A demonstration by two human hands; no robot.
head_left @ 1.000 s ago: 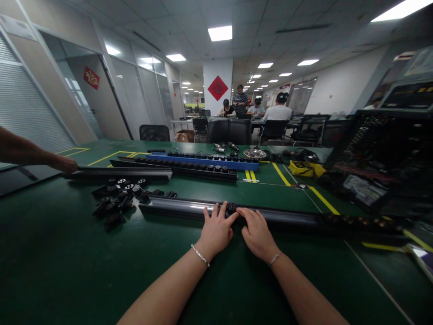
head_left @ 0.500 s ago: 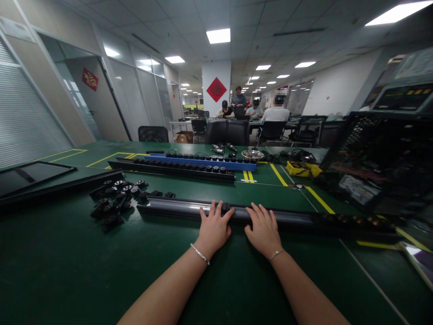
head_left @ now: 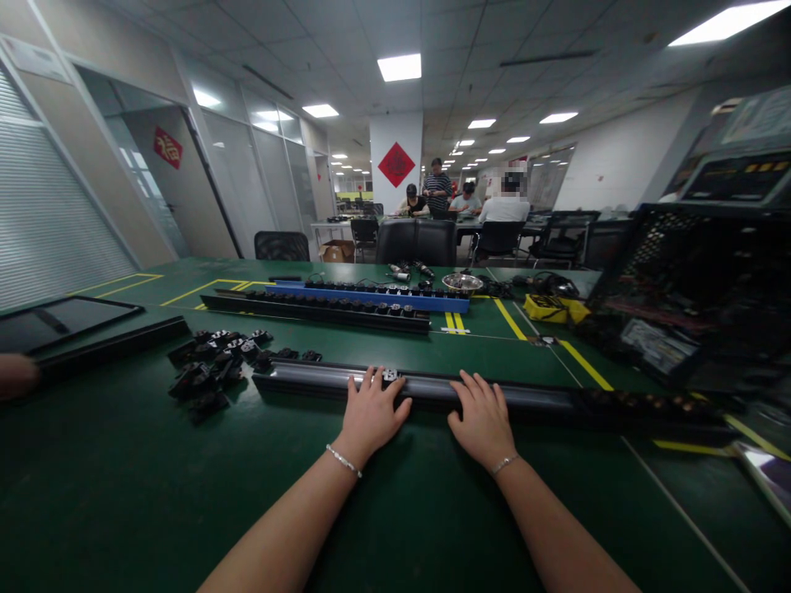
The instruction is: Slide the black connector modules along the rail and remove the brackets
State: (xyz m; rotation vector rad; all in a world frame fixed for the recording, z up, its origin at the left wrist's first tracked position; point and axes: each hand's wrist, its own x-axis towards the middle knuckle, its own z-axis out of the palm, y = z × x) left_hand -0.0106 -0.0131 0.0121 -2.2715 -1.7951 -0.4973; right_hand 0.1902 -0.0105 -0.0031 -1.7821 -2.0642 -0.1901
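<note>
A long dark metal rail (head_left: 432, 387) lies across the table in front of me. My left hand (head_left: 374, 416) rests on its left half, fingers spread and touching it. A small black module with a light face (head_left: 390, 375) sits in the rail at my left index finger; part of it is hidden by the fingers. My right hand (head_left: 482, 420) lies palm down on the rail further right, fingers apart, holding nothing. Several more modules (head_left: 655, 402) show dimly in the rail's right end. Left of the rail is a loose pile of black modules (head_left: 213, 366).
Behind lie a black rail (head_left: 315, 311) and a blue rail (head_left: 371, 295) with modules. At left are another black rail (head_left: 117, 346), a dark panel (head_left: 67, 317) and another person's blurred hand (head_left: 16, 376). A metal bowl (head_left: 462, 282), yellow object (head_left: 547, 309) and open computer case (head_left: 667, 288) stand right.
My left hand and the small module have slid left along the rail. My right hand has stayed put. Another person's hand has appeared at the left edge, and the black rail there has shifted left.
</note>
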